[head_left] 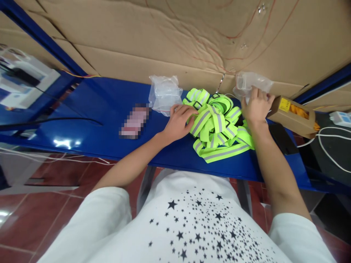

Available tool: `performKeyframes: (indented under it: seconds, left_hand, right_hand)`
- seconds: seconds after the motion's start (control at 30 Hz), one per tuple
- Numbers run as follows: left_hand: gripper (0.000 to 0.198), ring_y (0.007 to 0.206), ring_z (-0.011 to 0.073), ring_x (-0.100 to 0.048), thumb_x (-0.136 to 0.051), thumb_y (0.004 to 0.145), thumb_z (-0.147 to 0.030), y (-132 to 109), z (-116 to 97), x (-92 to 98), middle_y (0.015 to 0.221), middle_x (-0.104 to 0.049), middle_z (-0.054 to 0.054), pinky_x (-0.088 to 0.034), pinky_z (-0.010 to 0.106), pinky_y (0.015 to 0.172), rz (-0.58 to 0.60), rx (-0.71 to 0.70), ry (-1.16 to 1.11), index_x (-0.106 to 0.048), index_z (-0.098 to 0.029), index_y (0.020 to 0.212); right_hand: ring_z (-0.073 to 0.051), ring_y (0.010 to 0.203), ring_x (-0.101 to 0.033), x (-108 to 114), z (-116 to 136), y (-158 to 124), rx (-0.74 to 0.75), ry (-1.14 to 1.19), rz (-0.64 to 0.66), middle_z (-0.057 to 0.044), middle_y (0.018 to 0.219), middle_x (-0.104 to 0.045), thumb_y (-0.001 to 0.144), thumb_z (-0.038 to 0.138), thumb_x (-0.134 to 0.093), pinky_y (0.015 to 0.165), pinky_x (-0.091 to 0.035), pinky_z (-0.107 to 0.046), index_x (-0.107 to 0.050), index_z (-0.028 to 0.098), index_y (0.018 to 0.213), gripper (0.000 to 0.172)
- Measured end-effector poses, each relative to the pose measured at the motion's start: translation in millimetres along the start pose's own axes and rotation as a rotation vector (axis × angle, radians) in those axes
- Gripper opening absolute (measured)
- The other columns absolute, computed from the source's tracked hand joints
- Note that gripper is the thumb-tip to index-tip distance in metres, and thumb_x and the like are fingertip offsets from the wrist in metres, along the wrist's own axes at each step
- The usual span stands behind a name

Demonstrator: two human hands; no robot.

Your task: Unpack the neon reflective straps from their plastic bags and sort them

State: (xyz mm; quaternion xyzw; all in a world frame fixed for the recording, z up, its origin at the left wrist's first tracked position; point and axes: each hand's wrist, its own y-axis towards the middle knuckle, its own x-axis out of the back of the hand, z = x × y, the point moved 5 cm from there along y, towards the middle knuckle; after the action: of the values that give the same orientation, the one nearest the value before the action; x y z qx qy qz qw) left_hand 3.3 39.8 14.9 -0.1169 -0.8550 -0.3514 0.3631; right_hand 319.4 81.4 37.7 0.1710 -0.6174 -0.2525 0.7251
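Observation:
A heap of neon yellow-green webbing straps (208,120) with grey reflective stripes and black buckles lies on the blue table. At the heap's left edge is my left hand (181,120), palm down, its fingers loosely bent and apart, with nothing seen in them. Beyond the heap on the right, my right hand (257,106) reaches over a clear plastic bag (253,81). Its fingers are spread and meet the near side of that bag; part of the thumb side is against the straps. Another stack of clear plastic bags (165,93) lies just past my left hand.
A pixelated pink rectangular item (135,121) lies left on the blue table (90,106). To the right are an open-windowed cardboard box (293,115) with orange contents and a dark phone-like slab (282,138). A cardboard wall (164,40) rises behind. Cables run at both sides.

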Motion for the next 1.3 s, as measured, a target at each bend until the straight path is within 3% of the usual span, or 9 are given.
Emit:
performKeyframes:
  seconds: [0.13,0.23,0.3,0.4,0.53,0.7,0.87,1.0,1.3]
  left_hand:
    - [0.031,0.131,0.0320,-0.057,-0.059,0.097,-0.039,5.5,7.1,10.5,0.133,-0.067,0.011,-0.035,0.051,0.117,-0.053,0.103,-0.204,-0.064,-0.025,0.125]
    - [0.048,0.120,0.0302,-0.064,-0.061,0.094,-0.059,12.7,29.7,37.6,0.133,-0.066,0.008,-0.051,0.048,0.103,-0.201,0.315,-0.596,-0.058,-0.029,0.131]
    - [0.060,0.111,0.0295,-0.069,-0.037,0.099,-0.074,16.8,46.1,57.5,0.121,-0.070,0.009,-0.058,0.047,0.090,-0.205,0.417,-0.727,-0.060,-0.027,0.128]
    - [0.079,0.116,0.0290,-0.066,-0.019,0.099,-0.079,17.8,73.3,86.7,0.111,-0.072,0.011,-0.058,0.045,0.092,-0.246,0.498,-0.805,-0.066,-0.020,0.123]
    - [0.046,0.112,0.0254,-0.065,-0.057,0.096,-0.063,8.8,107.7,107.8,0.114,-0.068,0.007,-0.055,0.045,0.099,-0.447,0.542,-0.733,-0.063,-0.024,0.119]
    - [0.044,0.141,0.0232,-0.043,-0.053,0.102,-0.059,4.9,86.7,100.1,0.142,-0.056,0.005,-0.032,0.045,0.124,-0.467,0.304,-0.201,-0.057,-0.025,0.130]
    - [0.068,0.160,0.0404,-0.017,-0.071,0.089,-0.060,8.5,62.7,29.2,0.169,-0.034,0.008,-0.004,0.063,0.130,0.040,0.284,-0.034,-0.057,-0.025,0.146]
    - [0.071,0.162,0.0438,-0.013,-0.058,0.095,-0.059,2.7,68.3,-8.2,0.173,-0.028,0.014,0.000,0.072,0.125,0.281,0.413,0.147,-0.049,-0.023,0.154]
    - [0.062,0.161,0.0265,-0.022,-0.044,0.099,-0.043,36.7,24.8,46.1,0.173,-0.026,-0.002,-0.017,0.054,0.133,0.029,0.406,0.434,-0.038,-0.029,0.160]
  right_hand:
    - [-0.032,0.107,-0.066,37.0,19.0,7.0,0.145,0.052,-0.120,-0.021,0.108,-0.074,0.095,0.029,-0.054,0.106,-0.036,-0.058,-0.069,0.013,0.120,0.033]
    - [-0.028,0.123,-0.065,71.3,71.7,-4.6,0.402,0.170,-0.235,-0.008,0.128,-0.073,0.103,0.042,-0.046,0.112,-0.034,-0.057,-0.070,0.027,0.121,0.034]
    - [-0.024,0.137,-0.058,79.6,119.0,-13.6,0.596,0.293,-0.190,0.004,0.138,-0.068,0.109,0.046,-0.032,0.121,-0.026,-0.059,-0.067,0.038,0.126,0.040]
    - [-0.018,0.151,-0.044,62.7,187.2,-18.5,0.846,0.398,0.039,0.014,0.154,-0.056,0.112,0.042,-0.030,0.129,-0.020,-0.056,-0.057,0.046,0.139,0.038]
    - [-0.018,0.155,-0.033,14.3,232.4,-4.3,0.947,0.410,0.272,0.012,0.163,-0.044,0.110,0.024,-0.033,0.131,-0.020,-0.058,-0.056,0.039,0.140,0.040]
    - [-0.027,0.163,-0.018,0.8,204.6,4.9,0.818,0.377,0.302,0.005,0.176,-0.016,0.092,0.000,-0.043,0.130,-0.017,-0.062,-0.039,0.035,0.158,0.075]
    - [-0.028,0.163,-0.018,50.4,131.1,-26.3,0.693,0.323,0.241,-0.004,0.177,-0.012,0.103,0.019,-0.044,0.127,-0.024,-0.058,-0.038,0.034,0.159,0.058]
    - [-0.040,0.155,-0.032,49.4,69.9,-59.7,0.521,0.279,0.219,-0.005,0.176,-0.016,0.104,0.044,-0.049,0.119,-0.031,-0.066,-0.045,0.036,0.155,0.052]
    - [-0.043,0.142,-0.048,15.9,40.9,-74.0,0.484,0.318,0.207,-0.008,0.172,-0.027,0.104,0.048,-0.049,0.110,-0.036,-0.068,-0.051,0.034,0.151,0.048]
